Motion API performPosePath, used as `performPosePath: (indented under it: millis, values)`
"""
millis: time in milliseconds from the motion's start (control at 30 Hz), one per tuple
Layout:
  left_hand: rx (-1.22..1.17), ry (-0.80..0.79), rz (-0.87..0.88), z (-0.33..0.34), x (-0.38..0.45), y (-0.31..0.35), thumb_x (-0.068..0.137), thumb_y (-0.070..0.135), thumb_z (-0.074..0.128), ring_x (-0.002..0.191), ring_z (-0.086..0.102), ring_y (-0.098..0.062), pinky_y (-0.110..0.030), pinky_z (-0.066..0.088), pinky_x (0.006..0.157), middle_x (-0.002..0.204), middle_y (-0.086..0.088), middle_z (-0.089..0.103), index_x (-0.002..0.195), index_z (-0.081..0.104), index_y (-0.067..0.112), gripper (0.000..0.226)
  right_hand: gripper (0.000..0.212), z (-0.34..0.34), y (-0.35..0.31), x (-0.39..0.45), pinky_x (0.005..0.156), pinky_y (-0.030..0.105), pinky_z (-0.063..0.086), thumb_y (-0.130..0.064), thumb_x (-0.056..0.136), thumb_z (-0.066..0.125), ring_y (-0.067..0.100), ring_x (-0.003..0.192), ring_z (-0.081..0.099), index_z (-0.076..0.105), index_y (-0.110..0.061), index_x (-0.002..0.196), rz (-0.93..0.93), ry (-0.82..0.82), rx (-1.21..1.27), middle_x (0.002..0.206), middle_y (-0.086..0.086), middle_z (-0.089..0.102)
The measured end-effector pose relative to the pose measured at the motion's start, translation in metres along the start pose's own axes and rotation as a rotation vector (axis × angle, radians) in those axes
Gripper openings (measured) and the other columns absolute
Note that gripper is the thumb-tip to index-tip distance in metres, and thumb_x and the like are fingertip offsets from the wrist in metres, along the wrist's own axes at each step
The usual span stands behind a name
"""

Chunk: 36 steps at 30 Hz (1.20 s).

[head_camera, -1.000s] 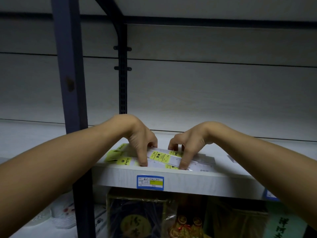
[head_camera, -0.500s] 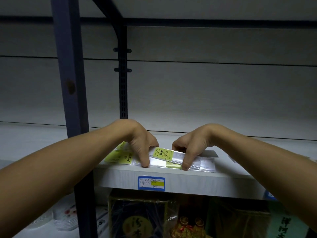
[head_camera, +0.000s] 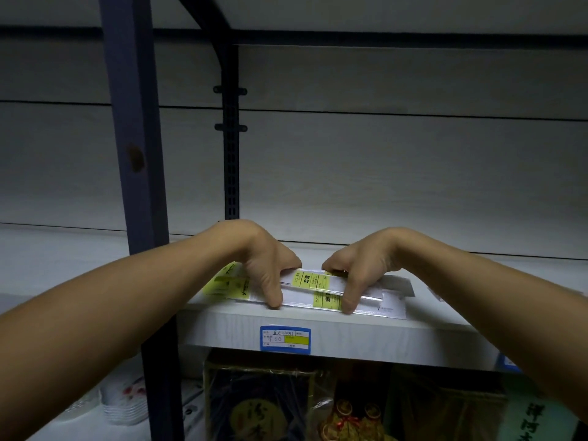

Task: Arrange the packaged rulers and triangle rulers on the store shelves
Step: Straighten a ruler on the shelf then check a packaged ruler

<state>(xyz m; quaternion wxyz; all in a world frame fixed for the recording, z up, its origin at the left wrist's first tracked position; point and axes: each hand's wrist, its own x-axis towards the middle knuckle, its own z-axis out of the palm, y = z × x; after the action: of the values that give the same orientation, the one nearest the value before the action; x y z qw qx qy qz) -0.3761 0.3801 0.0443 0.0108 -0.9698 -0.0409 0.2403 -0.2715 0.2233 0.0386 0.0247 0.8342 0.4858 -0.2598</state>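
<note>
Both hands, left (head_camera: 265, 268) and right (head_camera: 358, 272), pinch a clear-sleeved, yellow-labelled ruler pack (head_camera: 313, 281). It sits atop similar packs on the white shelf (head_camera: 413, 338).

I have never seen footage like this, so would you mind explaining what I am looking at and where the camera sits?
There is no machine here: these are a person's two bare hands, filmed by a wide-angle camera worn on the person's head, looking forward and down. The left hand and right hand both grip a packaged ruler in a clear sleeve with a yellow-green label, thumbs at its near edge. It sits on more packaged rulers lying flat near the front of a white store shelf. A blue price tag is stuck on the shelf's front edge. A dark metal upright stands to the left, and wrapped goods sit on the level below.
</note>
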Motion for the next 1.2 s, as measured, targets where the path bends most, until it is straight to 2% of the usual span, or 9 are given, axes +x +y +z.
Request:
performPosePath:
  millis: [133,300,533,667,800,933,1000,1100,1200]
  values:
    - [0.017,0.044,-0.013,0.003,0.002,0.001,0.082,0.039,0.073,0.111,0.053,-0.023,-0.045,0.049,0.099,0.118,0.000,0.052,0.126,0.048,0.023,0.054,0.046,-0.002,0.000,0.000,0.087,0.030,0.058,-0.019,0.083,0.079,0.025,0.110,0.065,0.054,-0.016,0.122,0.007,-0.008,0.017,0.119,0.006,0.064]
    - [0.013,0.042,-0.007,0.003,-0.003,0.000,0.082,0.037,0.073,0.110,0.055,-0.025,-0.044,0.051,0.098,0.116,-0.002,0.055,0.122,0.051,0.020,0.049,0.033,-0.003,0.000,0.004,0.098,0.040,0.055,-0.014,0.084,0.077,0.029,0.110,0.068,0.064,-0.017,0.114,0.000,-0.037,0.024,0.118,0.006,0.070]
    - [0.010,0.038,-0.013,0.002,-0.004,0.000,0.085,0.036,0.071,0.110,0.056,-0.025,-0.044,0.052,0.096,0.116,-0.004,0.054,0.128,0.044,0.022,0.052,0.024,0.000,0.004,0.004,0.089,0.034,0.057,-0.012,0.087,0.073,0.029,0.107,0.068,0.064,-0.020,0.108,0.014,-0.030,0.049,0.110,0.004,0.070]
    - [-0.007,0.017,-0.014,0.002,-0.002,-0.003,0.091,0.032,0.062,0.109,0.056,-0.024,-0.048,0.052,0.095,0.111,0.001,0.054,0.124,0.043,0.029,0.038,0.033,0.002,0.002,0.003,0.097,0.042,0.052,-0.024,0.093,0.067,0.030,0.117,0.059,0.051,-0.018,0.122,0.060,0.025,-0.034,0.117,0.006,0.058]
    - [-0.092,0.025,-0.035,0.005,0.002,0.003,0.094,0.016,0.057,0.113,0.046,-0.024,-0.038,0.041,0.089,0.126,-0.005,0.047,0.142,0.031,0.022,0.055,0.046,0.009,0.001,0.006,0.104,0.042,0.045,-0.032,0.097,0.062,0.026,0.120,0.051,0.037,-0.020,0.133,0.086,0.039,0.046,0.127,0.008,0.049]
    - [-0.117,0.068,-0.034,0.012,0.012,0.006,0.095,0.018,0.052,0.116,0.045,-0.024,-0.037,0.038,0.092,0.134,-0.008,0.042,0.144,0.026,0.019,0.056,0.064,0.017,0.005,0.010,0.110,0.045,0.036,-0.062,0.094,0.052,0.020,0.120,0.044,0.031,-0.021,0.139,0.052,0.094,-0.048,0.125,-0.004,0.040]
    - [-0.109,0.080,-0.023,0.012,0.012,0.004,0.098,0.026,0.048,0.121,0.043,-0.023,-0.038,0.037,0.095,0.139,-0.005,0.040,0.146,0.024,0.021,0.054,0.069,0.017,0.009,0.011,0.105,0.045,0.039,-0.074,0.089,0.045,0.019,0.113,0.048,0.032,-0.022,0.134,0.015,0.140,-0.126,0.116,-0.006,0.045]
    - [-0.107,0.093,0.000,0.009,0.011,-0.001,0.096,0.023,0.052,0.117,0.046,-0.022,-0.038,0.039,0.095,0.134,-0.003,0.045,0.146,0.027,0.025,0.056,0.052,0.018,0.013,0.014,0.087,0.038,0.043,-0.071,0.089,0.049,0.020,0.097,0.052,0.035,-0.029,0.116,-0.032,0.248,-0.180,0.097,-0.008,0.051]
    - [-0.088,0.130,-0.003,0.004,0.010,-0.005,0.094,0.026,0.061,0.113,0.048,-0.019,-0.036,0.042,0.092,0.125,0.005,0.048,0.144,0.032,0.030,0.059,0.048,0.017,0.015,0.016,0.080,0.035,0.044,-0.069,0.086,0.057,0.017,0.091,0.053,0.045,-0.028,0.109,-0.064,0.305,-0.134,0.098,-0.006,0.055]
